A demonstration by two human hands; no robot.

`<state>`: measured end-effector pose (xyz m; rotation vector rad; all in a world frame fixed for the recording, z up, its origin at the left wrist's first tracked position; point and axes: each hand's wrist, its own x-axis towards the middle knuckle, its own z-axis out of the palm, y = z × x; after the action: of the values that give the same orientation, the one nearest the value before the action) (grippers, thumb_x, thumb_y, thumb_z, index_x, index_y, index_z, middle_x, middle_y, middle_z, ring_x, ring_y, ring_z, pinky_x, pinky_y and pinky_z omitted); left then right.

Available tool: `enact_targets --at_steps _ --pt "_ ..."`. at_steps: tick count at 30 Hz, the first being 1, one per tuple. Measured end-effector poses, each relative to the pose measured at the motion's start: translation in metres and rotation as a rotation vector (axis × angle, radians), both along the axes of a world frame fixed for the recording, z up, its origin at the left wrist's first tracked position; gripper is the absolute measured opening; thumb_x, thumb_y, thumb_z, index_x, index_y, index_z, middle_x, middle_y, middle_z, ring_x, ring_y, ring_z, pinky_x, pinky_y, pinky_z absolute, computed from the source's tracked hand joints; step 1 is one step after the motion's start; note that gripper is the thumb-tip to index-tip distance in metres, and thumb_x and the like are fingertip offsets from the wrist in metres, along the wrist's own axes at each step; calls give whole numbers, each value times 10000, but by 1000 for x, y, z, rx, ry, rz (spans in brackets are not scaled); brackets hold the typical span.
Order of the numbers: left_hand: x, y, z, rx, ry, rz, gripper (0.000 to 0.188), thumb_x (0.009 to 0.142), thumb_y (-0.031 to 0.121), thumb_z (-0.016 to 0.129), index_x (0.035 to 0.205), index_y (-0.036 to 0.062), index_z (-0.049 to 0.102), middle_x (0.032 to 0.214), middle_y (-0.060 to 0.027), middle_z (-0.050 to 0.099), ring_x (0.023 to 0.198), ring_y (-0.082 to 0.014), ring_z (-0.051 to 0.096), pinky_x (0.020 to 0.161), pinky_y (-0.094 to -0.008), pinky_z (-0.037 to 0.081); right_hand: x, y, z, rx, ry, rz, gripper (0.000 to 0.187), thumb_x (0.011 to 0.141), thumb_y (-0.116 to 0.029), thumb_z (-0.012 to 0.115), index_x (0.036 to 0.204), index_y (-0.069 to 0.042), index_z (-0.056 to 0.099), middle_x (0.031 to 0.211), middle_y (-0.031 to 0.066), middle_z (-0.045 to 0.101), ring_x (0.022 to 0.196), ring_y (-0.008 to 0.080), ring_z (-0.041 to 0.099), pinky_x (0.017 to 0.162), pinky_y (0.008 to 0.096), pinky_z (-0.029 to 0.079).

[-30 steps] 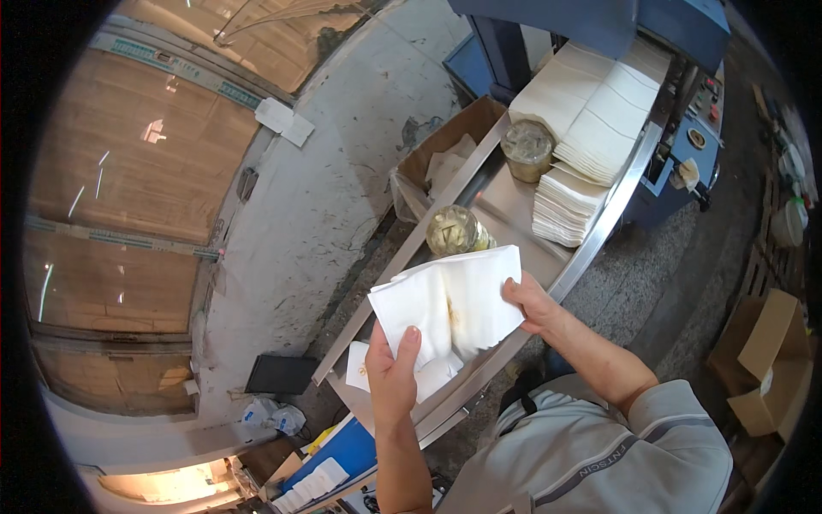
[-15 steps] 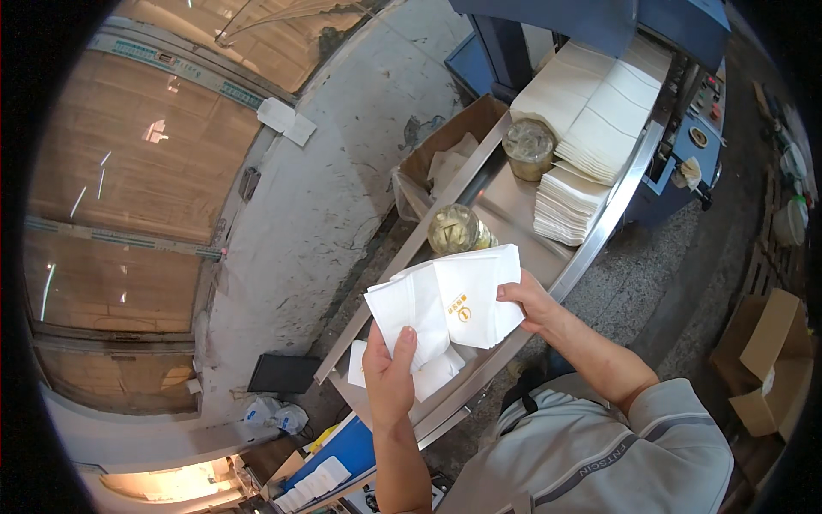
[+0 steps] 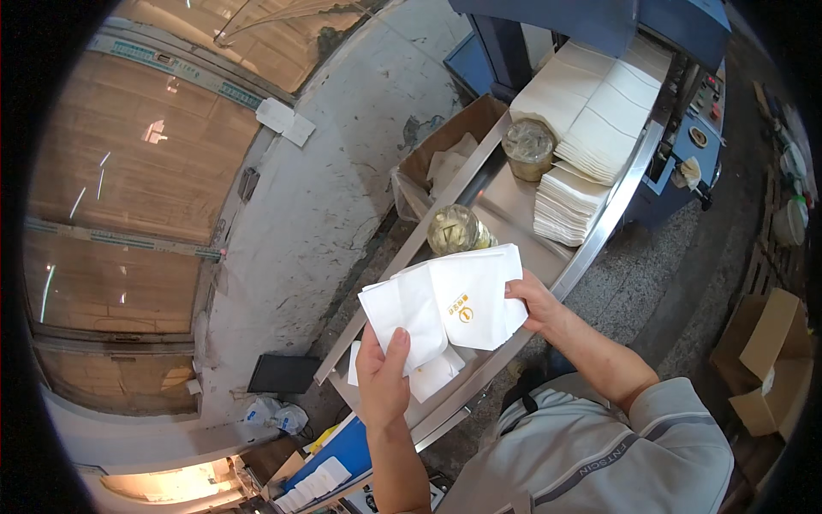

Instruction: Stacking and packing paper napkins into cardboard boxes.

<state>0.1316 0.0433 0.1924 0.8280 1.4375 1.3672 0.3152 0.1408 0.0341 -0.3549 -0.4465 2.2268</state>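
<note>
Between my two hands is a stack of white paper bags with a gold printed mark, held over the near end of a metal tray. My left hand grips its left part, thumb on top. At the right edge my right hand is closed on the same stack, its fingers partly hidden beneath. More white paper lies on the tray under the stack. Just beyond stands a clear jar with pale pieces inside. A second round jar stands farther up the tray.
The metal tray runs up to a blue machine. Long rows of white paper bags lie on it, ending in an upright bunch. A cardboard box stands left of the tray, another on the right floor.
The stack has spread a little wider and flatter, its left edge shifting left. My left hand has moved slightly left with it, my right hand slightly right.
</note>
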Motion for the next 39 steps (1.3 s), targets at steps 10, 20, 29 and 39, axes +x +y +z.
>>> enact_targets --at_steps 10,20,29,39 --pt "1 1 4 8 -37 2 463 964 85 565 1384 -51 421 1281 -149 589 1132 -187 600 983 -313 467 1 0 -2 -12 33 -9 622 782 -105 623 1350 73 442 1227 173 620 1079 253 653 935 376 541" --pt "-1 0 4 17 -61 5 471 969 105 570 1386 -53 418 1284 -152 591 1131 -197 607 981 -325 478 0 0 -4 -9 32 6 652 782 -131 626 1365 79 424 1256 186 603 1114 270 637 973 389 518" --pt "-1 0 5 12 -83 -2 466 971 99 561 1390 -49 418 1284 -147 594 1131 -194 606 982 -326 477 1 1 -8 -5 43 3 657 783 -132 630 1370 76 420 1254 182 603 1113 270 637 969 387 521" --pt "1 1 4 35 -6 -24 469 963 101 574 1381 -55 430 1278 -135 597 1124 -177 599 979 -303 458 1 0 -7 -8 30 26 656 791 -132 634 1378 59 414 1256 170 600 1104 251 639 957 379 527"
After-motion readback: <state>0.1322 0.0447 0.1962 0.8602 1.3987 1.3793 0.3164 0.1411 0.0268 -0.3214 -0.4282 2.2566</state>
